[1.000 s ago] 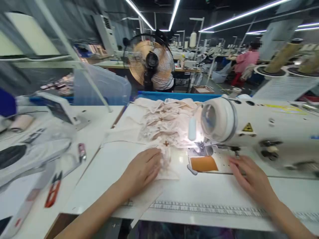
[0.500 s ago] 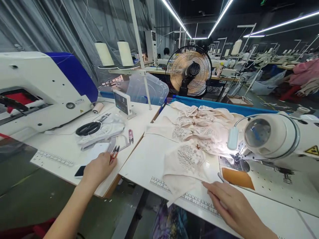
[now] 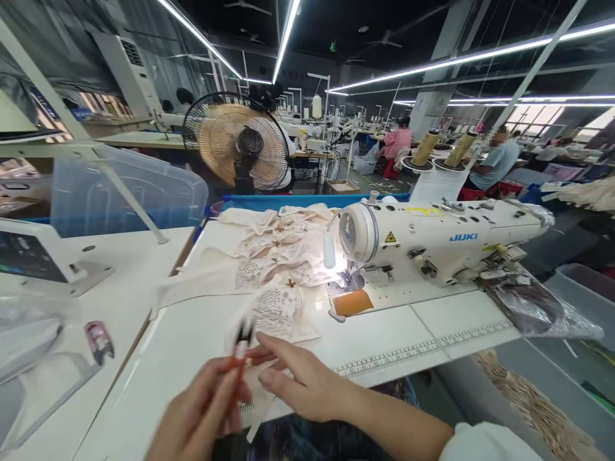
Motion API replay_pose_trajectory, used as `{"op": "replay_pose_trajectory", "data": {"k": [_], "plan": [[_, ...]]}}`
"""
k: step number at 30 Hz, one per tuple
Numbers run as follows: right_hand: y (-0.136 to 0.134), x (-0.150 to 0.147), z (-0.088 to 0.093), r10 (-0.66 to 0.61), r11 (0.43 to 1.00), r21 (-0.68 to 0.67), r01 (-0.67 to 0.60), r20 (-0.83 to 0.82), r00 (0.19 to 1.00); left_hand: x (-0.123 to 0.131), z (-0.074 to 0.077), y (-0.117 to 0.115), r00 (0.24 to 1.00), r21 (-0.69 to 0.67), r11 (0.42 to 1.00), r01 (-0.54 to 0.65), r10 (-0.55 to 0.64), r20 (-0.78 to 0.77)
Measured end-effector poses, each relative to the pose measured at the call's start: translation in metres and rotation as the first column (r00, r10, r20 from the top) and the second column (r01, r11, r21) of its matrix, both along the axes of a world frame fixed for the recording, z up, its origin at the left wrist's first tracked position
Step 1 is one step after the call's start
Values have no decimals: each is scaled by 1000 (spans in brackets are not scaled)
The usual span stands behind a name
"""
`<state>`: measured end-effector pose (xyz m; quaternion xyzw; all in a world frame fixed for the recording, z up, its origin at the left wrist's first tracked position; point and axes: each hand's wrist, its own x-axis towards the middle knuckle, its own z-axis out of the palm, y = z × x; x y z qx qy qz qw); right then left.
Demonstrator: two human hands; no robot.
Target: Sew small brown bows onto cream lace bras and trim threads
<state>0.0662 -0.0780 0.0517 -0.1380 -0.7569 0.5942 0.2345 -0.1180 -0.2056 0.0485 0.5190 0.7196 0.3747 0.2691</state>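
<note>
My left hand (image 3: 199, 403) is closed around orange-handled thread snips (image 3: 243, 334), blurred, with their dark blades pointing up and away. Close against it, my right hand (image 3: 302, 381) pinches the near edge of a pale beige lace garment piece (image 3: 278, 310); its fingertips are partly hidden by the left hand. A narrow end of the fabric hangs over the table's front edge below the hands. Behind lies a chain of similar lace pieces (image 3: 288, 246), leading to the lit needle area of the white sewing machine (image 3: 423, 234).
A second pair of snips (image 3: 98, 339), pink, lies on the left table beside a small display (image 3: 36, 256). A fan (image 3: 245, 141) stands behind the table. Grey bins (image 3: 519, 371) sit at the lower right, and a plastic-wrapped bundle (image 3: 533, 298) rests by the machine.
My left hand has carried the snips from the left table rightward to the garment piece. The right hand now meets it there, and the view has turned right.
</note>
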Motion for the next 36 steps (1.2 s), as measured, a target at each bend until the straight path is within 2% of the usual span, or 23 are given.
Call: {"op": "replay_pose_trajectory", "data": {"k": [1, 3, 4, 5, 6, 8, 10, 11, 13, 15, 18, 21, 27, 36], "plan": [[-1, -3, -1, -21, 995, -97, 18, -21, 1000, 19, 9, 16, 993, 11, 994, 105, -105, 49], [4, -2, 0, -145, 968, -217, 128, -68, 987, 39, 27, 48, 948, 22, 948, 317, -317, 25], [10, 4, 0, -232, 954, -215, 208, -92, 968, 40, 36, 65, 912, -4, 912, 409, -409, -16], [17, 12, 1, -311, 943, -158, 292, -111, 944, 38, 42, 81, 879, -24, 882, 471, -471, -65], [25, 22, 2, -363, 932, -56, 359, -117, 924, 33, 47, 98, 865, -30, 874, 485, -485, -131], [44, 44, 2, -405, 891, 196, 410, -67, 912, 24, 49, 134, 840, -6, 893, 450, -425, -337], [60, 63, 1, -417, 842, 405, 357, 66, 907, 22, 42, 170, 731, -4, 872, 490, -413, -544], [67, 69, 0, -426, 819, 478, 316, 139, 894, 24, 37, 187, 701, -6, 863, 505, -414, -580], [78, 74, 0, -460, 777, 585, 233, 273, 845, 28, 25, 215, 680, -10, 869, 495, -394, -618], [83, 71, 4, -529, 728, 665, 167, 390, 754, 26, 15, 233, 688, -7, 899, 438, -341, -641], [87, 54, 16, -645, 663, 740, 115, 487, 589, 13, 5, 241, 692, 5, 932, 363, -266, -672], [92, 31, 23, -684, 631, 774, 57, 520, 511, -1, -1, 235, 693, 23, 940, 340, -234, -682], [109, -7, 18, -682, 575, 816, -66, 522, 513, -7, -11, 227, 713, 75, 932, 355, -218, -666], [125, -43, 16, -676, 587, 804, -92, 550, 490, -10, -12, 222, 771, 159, 912, 377, -213, -600]]}}
